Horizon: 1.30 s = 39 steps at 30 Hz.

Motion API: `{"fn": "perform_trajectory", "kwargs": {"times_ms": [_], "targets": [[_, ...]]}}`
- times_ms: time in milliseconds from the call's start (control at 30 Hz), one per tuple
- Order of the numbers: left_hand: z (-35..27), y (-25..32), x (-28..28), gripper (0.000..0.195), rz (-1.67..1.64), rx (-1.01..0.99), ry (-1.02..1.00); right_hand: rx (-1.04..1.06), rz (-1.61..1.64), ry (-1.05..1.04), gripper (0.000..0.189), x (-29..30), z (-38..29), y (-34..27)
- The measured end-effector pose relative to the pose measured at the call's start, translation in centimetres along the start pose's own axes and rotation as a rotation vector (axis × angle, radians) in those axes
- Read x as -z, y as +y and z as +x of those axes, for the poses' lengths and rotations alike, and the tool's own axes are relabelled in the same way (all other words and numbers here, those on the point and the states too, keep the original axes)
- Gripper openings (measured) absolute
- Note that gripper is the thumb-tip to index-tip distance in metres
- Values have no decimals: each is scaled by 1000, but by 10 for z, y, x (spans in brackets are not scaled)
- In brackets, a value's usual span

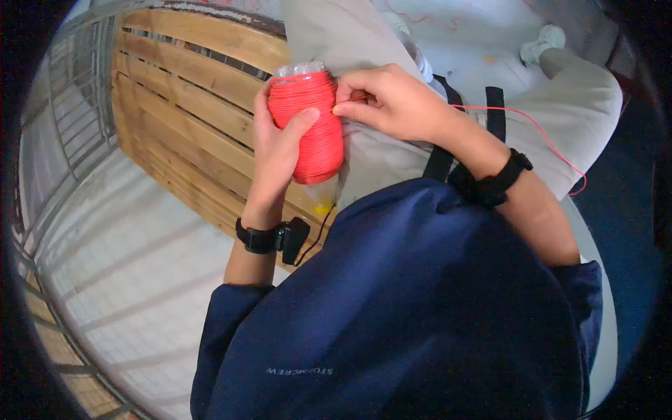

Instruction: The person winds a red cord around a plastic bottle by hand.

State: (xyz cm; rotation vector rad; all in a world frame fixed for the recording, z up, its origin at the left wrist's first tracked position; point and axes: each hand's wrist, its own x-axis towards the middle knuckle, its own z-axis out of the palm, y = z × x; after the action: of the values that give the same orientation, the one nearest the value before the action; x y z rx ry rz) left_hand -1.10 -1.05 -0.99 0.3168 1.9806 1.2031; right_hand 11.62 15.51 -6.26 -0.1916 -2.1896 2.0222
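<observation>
My left hand (281,139) grips a clear plastic bottle (321,197) wrapped in many close turns of red cord (315,142), its thumb lying across the turns. The bottle's clear base shows at the top and a yellow cap (324,206) at its lower end. At the bottle's right side, my right hand (386,102) pinches the red cord between thumb and forefinger. From behind the right wrist, a loose length of cord (535,123) runs over the trouser leg and curls down at the right. Black bands with small devices circle both wrists.
A slatted wooden bench (194,110) extends at the left, beside a grey metal rail frame (73,173). My legs in beige trousers (567,110) lie beneath the hands, with black straps (495,113) across them. A white shoe (546,42) shows on the floor at upper right, with red thread scraps nearby.
</observation>
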Motion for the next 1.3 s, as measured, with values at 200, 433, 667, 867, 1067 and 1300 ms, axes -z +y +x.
{"fn": "perform_trajectory", "kwargs": {"times_ms": [200, 433, 667, 867, 1067, 1300], "targets": [[-5, -4, -4, 68, -152, 3, 51, -20, -52, -13, 23, 0, 2, 1], [-15, -20, -8, 65, -136, -60, 113, -29, -44, -35, 25, -2, -1, 1], [-16, -15, -8, 62, -67, -61, 96, -79, -35, -32, 24, -2, -5, 2], [-9, -12, -5, 58, -86, 30, 63, 25, -114, -11, 24, -4, -5, 4], [1, -8, -2, 55, -123, 54, 20, 70, -178, 31, 24, -3, -2, 8], [5, -13, 3, 53, -197, 57, 4, 107, -267, 40, 21, -6, -1, 8]]}}
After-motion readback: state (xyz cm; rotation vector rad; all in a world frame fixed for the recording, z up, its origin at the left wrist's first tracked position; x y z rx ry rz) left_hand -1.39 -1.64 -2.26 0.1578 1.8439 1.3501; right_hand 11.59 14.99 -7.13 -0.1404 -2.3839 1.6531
